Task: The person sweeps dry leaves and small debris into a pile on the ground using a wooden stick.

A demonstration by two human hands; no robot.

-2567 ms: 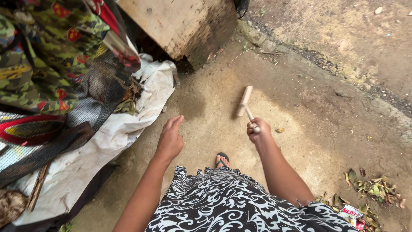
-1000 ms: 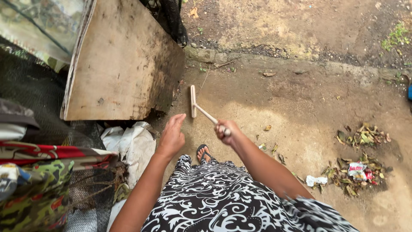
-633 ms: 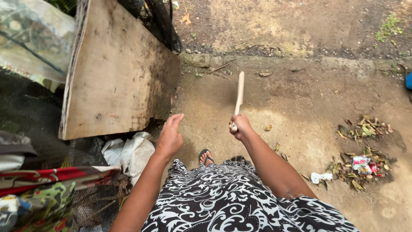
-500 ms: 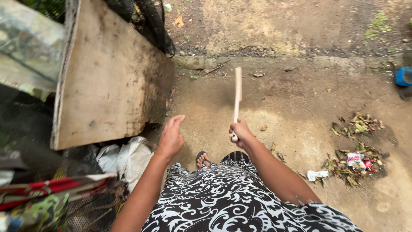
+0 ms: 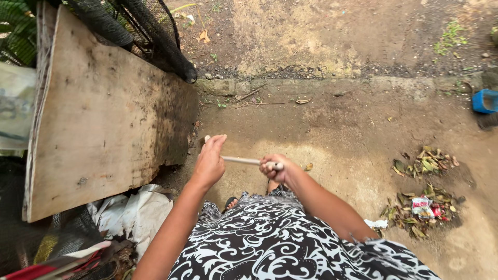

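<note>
Wooden stick [image 5: 239, 161]: swung from pointing up-frame to lying level at centre.
Right hand [image 5: 273, 168]: fist closed round its end.
Left hand [image 5: 210, 162]: open, fingers loosely extended, now over the stick's far end.

The person wears a black dress [image 5: 270, 243] covered in white swirling scrollwork, bare arms without sleeves, and a dark flip-flop sandal [image 5: 230, 201].

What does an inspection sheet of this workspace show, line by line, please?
Surface: bare concrete ground, dusty, with an earth strip beyond.
Job's things: pale wooden stick, lying nearly level.
Clutter: two piles of dry leaves and wrappers; white plastic sheet.
Grippers: right hand shut on the stick's end; left hand open, in front of the stick.
Cables: nothing seen.
Surroundings: large leaning wooden board; black netting; blue container.
</note>
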